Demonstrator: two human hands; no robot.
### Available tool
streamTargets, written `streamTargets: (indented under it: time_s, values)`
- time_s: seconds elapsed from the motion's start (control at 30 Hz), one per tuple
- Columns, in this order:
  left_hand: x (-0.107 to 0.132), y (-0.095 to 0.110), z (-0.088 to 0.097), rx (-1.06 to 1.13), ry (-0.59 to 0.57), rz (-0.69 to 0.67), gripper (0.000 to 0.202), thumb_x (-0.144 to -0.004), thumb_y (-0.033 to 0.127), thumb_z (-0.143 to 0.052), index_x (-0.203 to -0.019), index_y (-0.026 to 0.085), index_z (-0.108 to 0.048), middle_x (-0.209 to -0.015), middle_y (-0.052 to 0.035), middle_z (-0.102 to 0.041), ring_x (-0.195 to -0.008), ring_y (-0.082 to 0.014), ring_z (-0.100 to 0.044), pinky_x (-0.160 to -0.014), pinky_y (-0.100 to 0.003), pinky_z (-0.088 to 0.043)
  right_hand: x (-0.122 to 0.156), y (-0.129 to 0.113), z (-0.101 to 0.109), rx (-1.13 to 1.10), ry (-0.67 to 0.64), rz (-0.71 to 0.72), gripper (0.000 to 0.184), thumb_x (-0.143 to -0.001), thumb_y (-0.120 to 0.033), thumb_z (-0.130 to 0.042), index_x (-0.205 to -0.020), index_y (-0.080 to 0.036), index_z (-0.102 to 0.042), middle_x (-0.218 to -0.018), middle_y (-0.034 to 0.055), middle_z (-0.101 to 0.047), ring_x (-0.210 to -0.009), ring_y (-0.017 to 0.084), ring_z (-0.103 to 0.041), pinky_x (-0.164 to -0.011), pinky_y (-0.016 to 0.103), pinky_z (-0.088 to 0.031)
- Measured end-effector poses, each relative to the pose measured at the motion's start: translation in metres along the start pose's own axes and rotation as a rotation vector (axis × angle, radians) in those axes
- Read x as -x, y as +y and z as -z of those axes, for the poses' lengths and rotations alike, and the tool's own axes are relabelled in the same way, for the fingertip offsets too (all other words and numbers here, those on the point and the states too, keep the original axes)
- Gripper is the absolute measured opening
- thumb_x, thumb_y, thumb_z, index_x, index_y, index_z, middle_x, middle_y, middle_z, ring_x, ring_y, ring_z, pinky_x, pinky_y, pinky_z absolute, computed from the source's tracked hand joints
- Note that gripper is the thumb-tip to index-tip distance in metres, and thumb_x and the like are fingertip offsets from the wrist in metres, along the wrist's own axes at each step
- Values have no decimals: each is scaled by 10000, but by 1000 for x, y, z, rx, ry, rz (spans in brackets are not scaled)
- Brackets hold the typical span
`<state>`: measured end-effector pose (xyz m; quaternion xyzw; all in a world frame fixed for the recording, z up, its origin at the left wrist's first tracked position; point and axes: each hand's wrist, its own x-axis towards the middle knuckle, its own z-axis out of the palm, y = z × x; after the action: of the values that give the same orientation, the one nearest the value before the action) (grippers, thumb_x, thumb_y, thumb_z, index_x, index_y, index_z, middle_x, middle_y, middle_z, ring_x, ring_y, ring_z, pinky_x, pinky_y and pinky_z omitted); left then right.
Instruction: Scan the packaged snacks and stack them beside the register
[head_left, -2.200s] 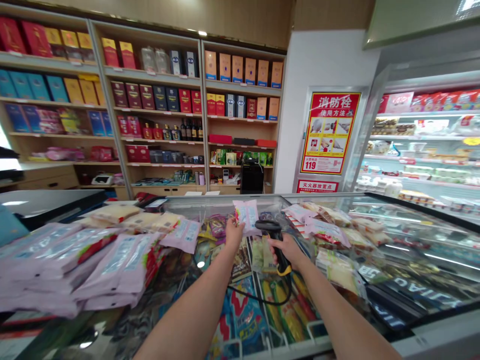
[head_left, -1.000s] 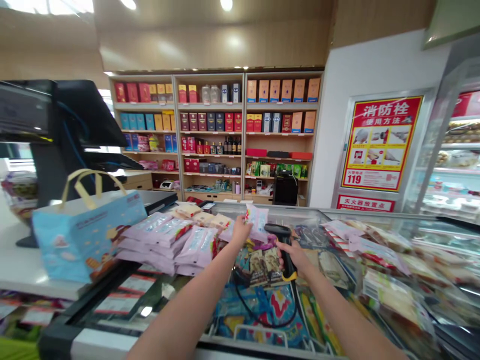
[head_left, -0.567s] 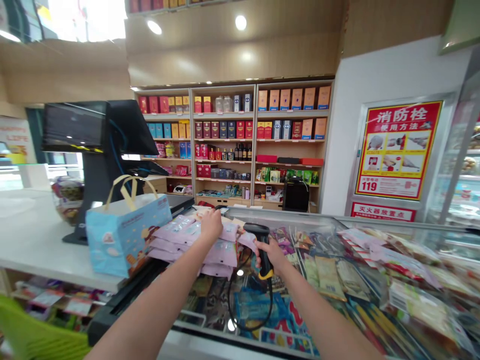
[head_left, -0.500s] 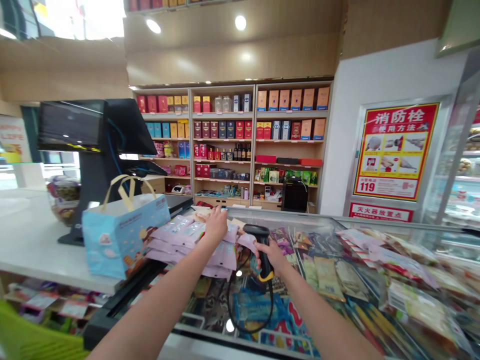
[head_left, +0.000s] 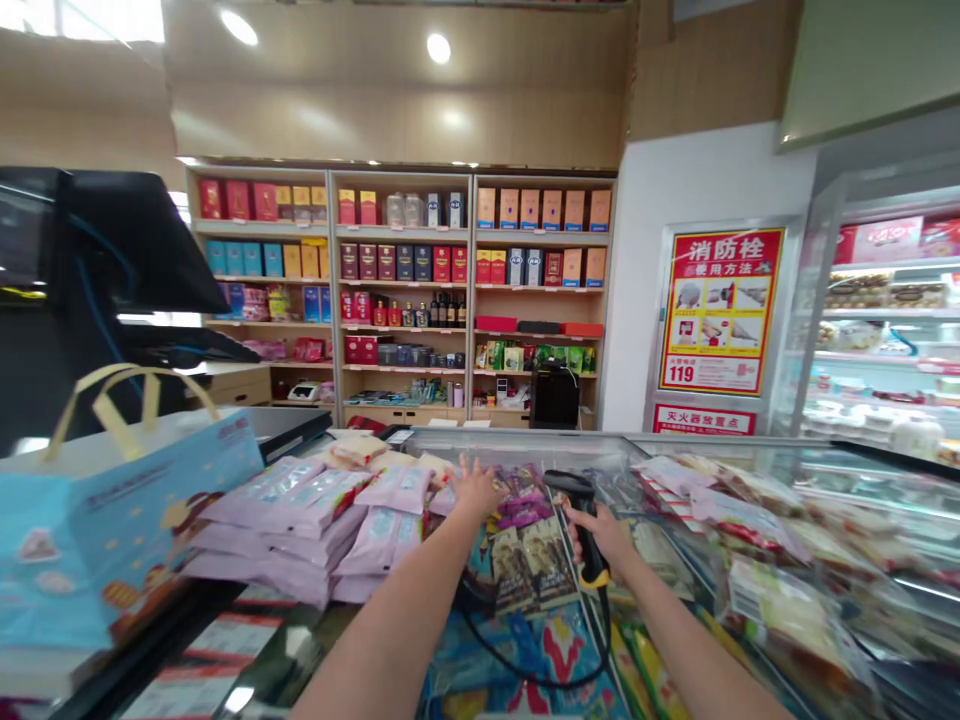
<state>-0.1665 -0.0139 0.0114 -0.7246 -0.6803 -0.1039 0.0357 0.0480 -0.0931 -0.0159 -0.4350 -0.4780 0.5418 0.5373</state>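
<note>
Your right hand (head_left: 602,535) has fingers clamped on one black scanner (head_left: 582,518). Your left hand (head_left: 474,488) has fingers apart, just beside the pink packets (head_left: 382,490); they overlap, so no exact count.

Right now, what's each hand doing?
Left hand: open, holding nothing.
Right hand: closed, holding a corded barcode scanner.

surface: glass-topped chest freezer (head_left: 517,438) | on it: stacked lilac sachets (head_left: 281,515) | also: plastic-wrapped food packs (head_left: 787,590)
</note>
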Motion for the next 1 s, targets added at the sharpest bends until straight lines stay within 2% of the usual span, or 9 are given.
streamTargets:
  time_s: [0.07, 0.17, 0.23, 0.4, 0.57, 0.67, 0.9, 1.0]
  values:
    - [2, -17, -7, -27, -21, 37, 581, -842, 552, -492, -1356, 290, -551, -1531, -137, -384, -1449, -451, -145, -1057, -747, -79, -4, 4, 7, -4, 18, -7, 364, -615, -419, -753, -718, -209, -474, -473, -72, -521, -344, 103, -485, -350, 243, -457]
    - [11, -40, -10, -79, 7, 22, 493, -856, 415, -503, -1323, 276, -581, -1409, -140, -532, -1409, -434, -269, -1052, -710, -171, -9, -1, 15, -18, 54, -4, 335, -628, -383, -754, -686, -204, -476, -466, -64, -524, -338, 98, -476, -340, 233, -449]
    - [21, -49, -8, -108, 9, -1, 482, -853, 327, -505, -1326, 266, -578, -1347, -143, -582, -1382, -425, -322, -1029, -688, -237, -9, -7, 22, -42, 99, 2, 312, -642, -351, -749, -678, -202, -477, -457, -63, -521, -328, 95, -468, -336, 228, -440]
    - [49, -65, 5, -148, -2, -84, 535, -840, 234, -491, -1370, 279, -537, -1299, -142, -614, -1348, -392, -386, -1026, -671, -276, -3, -15, 36, -70, 154, -15, 239, -684, -296, -709, -691, -196, -493, -446, -62, -520, -321, 90, -448, -336, 228, -439]
    - [69, -83, 10, -122, 27, -163, 559, -793, 168, -488, -1336, 256, -587, -1276, -146, -627, -1306, -374, -446, -1017, -574, -381, 0, -12, 44, -67, 164, -9, 234, -703, -279, -689, -660, -199, -474, -450, -55, -518, -333, 94, -456, -341, 228, -437]
    - [79, -93, 12, -86, 22, -186, 576, -769, 148, -492, -1326, 246, -601, -1294, -138, -623, -1319, -364, -446, -1039, -537, -390, -3, -9, 51, -49, 170, -8, 243, -707, -285, -696, -641, -198, -478, -448, -50, -511, -330, 98, -455, -341, 232, -432]
    - [106, -107, 27, 36, -72, -201, 620, -738, 147, -523, -1348, 241, -581, -1342, -84, -608, -1360, -319, -429, -1106, -458, -362, -5, -12, 72, -9, 247, 7, 237, -705, -273, -724, -648, -205, -504, -462, -28, -524, -356, 110, -463, -354, 245, -456]
    - [116, -112, 35, 120, -134, -197, 654, -709, 171, -572, -1362, 223, -561, -1369, -72, -590, -1316, -282, -491, -1112, -380, -364, -4, -17, 78, 7, 275, 10, 237, -713, -279, -713, -658, -205, -495, -455, -35, -520, -356, 110, -463, -355, 244, -456]
